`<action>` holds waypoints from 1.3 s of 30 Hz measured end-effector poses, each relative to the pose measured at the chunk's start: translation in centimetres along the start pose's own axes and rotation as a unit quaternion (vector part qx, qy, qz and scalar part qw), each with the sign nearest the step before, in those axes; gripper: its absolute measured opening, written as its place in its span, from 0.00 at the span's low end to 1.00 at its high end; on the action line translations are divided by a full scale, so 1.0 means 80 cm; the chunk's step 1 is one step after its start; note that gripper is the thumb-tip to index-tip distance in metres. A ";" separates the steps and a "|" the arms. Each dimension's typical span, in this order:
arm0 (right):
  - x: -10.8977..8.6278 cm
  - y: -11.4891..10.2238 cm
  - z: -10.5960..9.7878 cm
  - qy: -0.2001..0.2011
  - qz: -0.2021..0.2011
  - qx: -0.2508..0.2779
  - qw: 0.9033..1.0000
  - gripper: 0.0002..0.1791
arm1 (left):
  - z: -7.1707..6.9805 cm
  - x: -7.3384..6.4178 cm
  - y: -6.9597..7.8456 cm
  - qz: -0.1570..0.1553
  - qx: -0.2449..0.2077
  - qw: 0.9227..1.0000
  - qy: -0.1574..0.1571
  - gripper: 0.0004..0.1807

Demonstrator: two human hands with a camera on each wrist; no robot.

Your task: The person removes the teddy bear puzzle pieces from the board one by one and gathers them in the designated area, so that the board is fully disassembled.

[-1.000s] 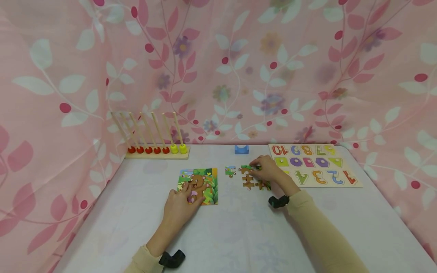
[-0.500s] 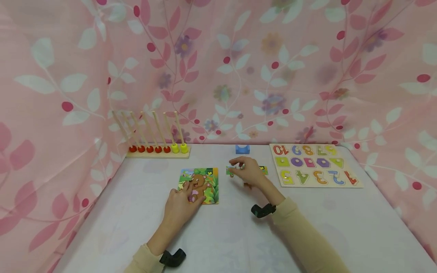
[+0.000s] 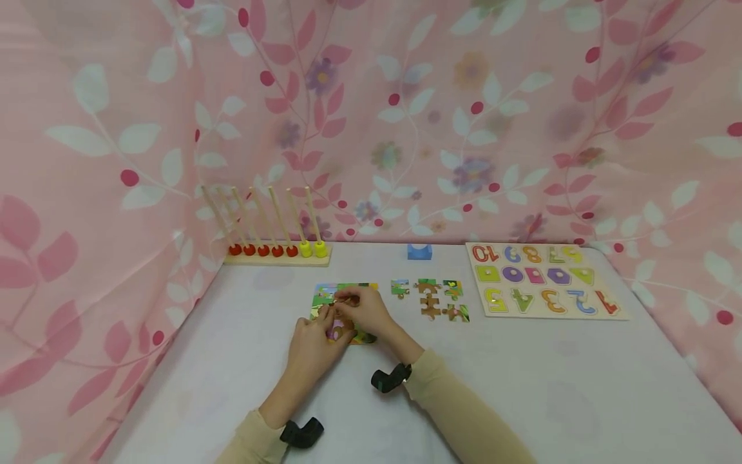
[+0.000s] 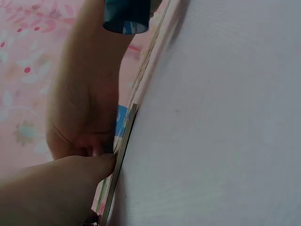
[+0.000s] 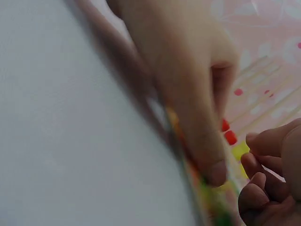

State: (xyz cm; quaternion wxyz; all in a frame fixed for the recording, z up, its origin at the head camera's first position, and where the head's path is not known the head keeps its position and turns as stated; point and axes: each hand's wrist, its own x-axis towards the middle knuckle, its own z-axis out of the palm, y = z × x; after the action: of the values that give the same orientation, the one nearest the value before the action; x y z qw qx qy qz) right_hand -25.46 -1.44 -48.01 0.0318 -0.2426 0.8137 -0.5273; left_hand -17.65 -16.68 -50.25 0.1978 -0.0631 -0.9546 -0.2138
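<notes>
A square bear jigsaw board lies on the white table. My left hand steadies it. Its thumb is against the near edge of the board and its bent fingers are on top. My right hand is over the upper part of the picture and pinches a small puzzle piece down onto it. One of its fingers presses on the board. The hand hides most of the piece. Several loose pieces lie to the right of the board.
A wooden number board lies at the right. A peg rack with red and yellow beads stands at the back left, and a blue block at the back middle. Pink leaf-print curtains close in the table on three sides.
My right hand has picked up a piece from the loose pile and carried it left onto the bear board. My left hand has stayed on the board, its fingers now more bent.
</notes>
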 end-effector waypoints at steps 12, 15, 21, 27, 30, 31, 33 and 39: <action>-0.008 0.021 0.007 0.013 -0.008 -0.102 0.995 0.22 | -0.029 -0.011 0.023 -0.069 0.069 0.993 -0.070 0.27; -0.005 0.015 0.012 0.000 -0.005 -0.130 0.991 0.24 | -0.035 -0.013 0.025 -0.083 0.073 0.989 -0.095 0.28; 0.000 0.000 0.022 0.002 0.024 -0.150 0.988 0.22 | -0.039 -0.014 0.021 -0.100 0.070 0.987 -0.106 0.28; -0.001 0.002 0.033 0.005 0.029 -0.158 0.987 0.17 | -0.042 -0.016 0.018 -0.111 0.070 0.984 -0.124 0.36; -0.002 0.003 0.034 0.004 0.023 -0.155 0.988 0.17 | -0.043 -0.018 0.019 -0.113 0.073 0.983 -0.127 0.36; -0.002 0.004 0.034 0.005 0.022 -0.152 0.988 0.17 | -0.043 -0.018 0.019 -0.112 0.074 0.983 -0.126 0.36; -0.002 0.006 0.033 0.006 0.020 -0.143 0.990 0.17 | -0.042 -0.018 0.018 -0.109 0.078 0.983 -0.127 0.35; 0.001 0.012 0.026 0.002 0.010 -0.092 0.996 0.15 | -0.040 -0.013 0.020 -0.100 0.089 0.983 -0.123 0.31</action>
State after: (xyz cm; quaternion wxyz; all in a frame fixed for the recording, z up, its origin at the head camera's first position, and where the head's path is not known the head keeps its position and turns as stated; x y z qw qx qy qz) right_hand -25.28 -2.89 -49.76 0.0125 -0.2354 0.8613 -0.4501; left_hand -15.26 -16.68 -47.40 0.0614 0.0248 -0.9884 -0.1369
